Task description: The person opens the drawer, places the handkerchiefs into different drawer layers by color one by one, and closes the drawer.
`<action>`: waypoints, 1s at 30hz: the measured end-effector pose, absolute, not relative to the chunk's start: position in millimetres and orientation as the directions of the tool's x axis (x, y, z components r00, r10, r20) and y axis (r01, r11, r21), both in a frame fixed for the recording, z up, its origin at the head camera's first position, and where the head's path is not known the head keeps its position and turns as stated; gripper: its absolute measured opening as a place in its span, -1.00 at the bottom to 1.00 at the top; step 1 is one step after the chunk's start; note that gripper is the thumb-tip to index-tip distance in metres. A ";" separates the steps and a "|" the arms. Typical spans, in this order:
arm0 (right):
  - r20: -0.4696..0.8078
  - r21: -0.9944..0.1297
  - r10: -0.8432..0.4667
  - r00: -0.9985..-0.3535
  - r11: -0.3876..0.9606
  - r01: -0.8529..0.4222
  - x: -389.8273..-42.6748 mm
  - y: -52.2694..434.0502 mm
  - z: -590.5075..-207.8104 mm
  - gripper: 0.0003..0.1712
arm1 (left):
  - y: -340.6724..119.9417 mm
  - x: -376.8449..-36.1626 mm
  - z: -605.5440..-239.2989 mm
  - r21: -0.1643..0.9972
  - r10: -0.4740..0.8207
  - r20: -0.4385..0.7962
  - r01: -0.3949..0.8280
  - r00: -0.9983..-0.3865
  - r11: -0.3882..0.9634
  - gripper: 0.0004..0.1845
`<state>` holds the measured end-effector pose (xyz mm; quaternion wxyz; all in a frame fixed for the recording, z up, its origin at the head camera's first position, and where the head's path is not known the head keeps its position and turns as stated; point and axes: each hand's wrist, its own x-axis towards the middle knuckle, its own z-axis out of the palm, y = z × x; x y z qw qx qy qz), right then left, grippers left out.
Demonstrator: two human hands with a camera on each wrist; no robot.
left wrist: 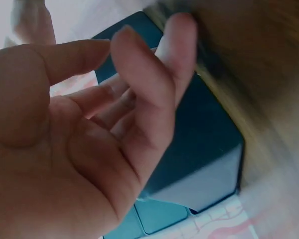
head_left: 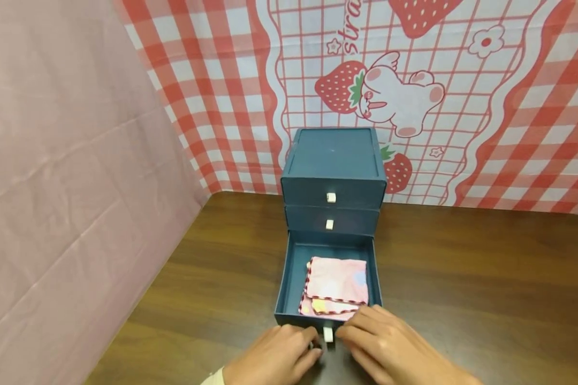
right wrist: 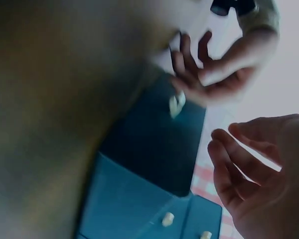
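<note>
A dark blue three-drawer box (head_left: 334, 152) stands on the table with its bottom drawer (head_left: 291, 278) pulled out. Inside lie folded pink cloths (head_left: 337, 278) with dark red and white edging, stacked toward the right. My left hand (head_left: 279, 355) is just left of the drawer's white knob (head_left: 328, 334), its fingers loosely bent around nothing. On the knob's other side is my right hand (head_left: 385, 342), overlapping the drawer's front right corner in the head view. The right wrist view shows that hand (right wrist: 261, 172) holding nothing, fingers slightly curved. Whether either hand touches the drawer front, I cannot tell.
The upper two drawers (head_left: 358, 192) are closed, each with a white knob. Brown wooden table (head_left: 462, 278) extends to both sides. A red-and-white checked strawberry cloth (head_left: 236, 91) hangs behind, and a pale pink cloth (head_left: 77, 187) hangs on the left.
</note>
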<state>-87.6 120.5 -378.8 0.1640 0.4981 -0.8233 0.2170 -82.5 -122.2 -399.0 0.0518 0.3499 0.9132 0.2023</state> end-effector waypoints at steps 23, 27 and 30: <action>0.510 -0.182 -0.747 -0.426 0.390 -0.903 -90.4 136.2 -407.6 -0.72 | -126.0 -90.4 -401.2 0.324 0.717 0.185 0.730 -0.672 0.601 -0.89; 0.475 -0.183 -0.757 -0.449 0.414 -0.891 -92.0 134.4 -404.4 -0.71 | -127.2 -93.3 -399.2 0.298 0.710 0.168 0.722 -0.684 0.625 -0.87; 0.429 -0.207 -0.761 -0.487 0.442 -0.873 -92.5 133.5 -402.0 -0.70 | -127.7 -95.9 -398.6 0.288 0.707 0.163 0.718 -0.689 0.634 -0.87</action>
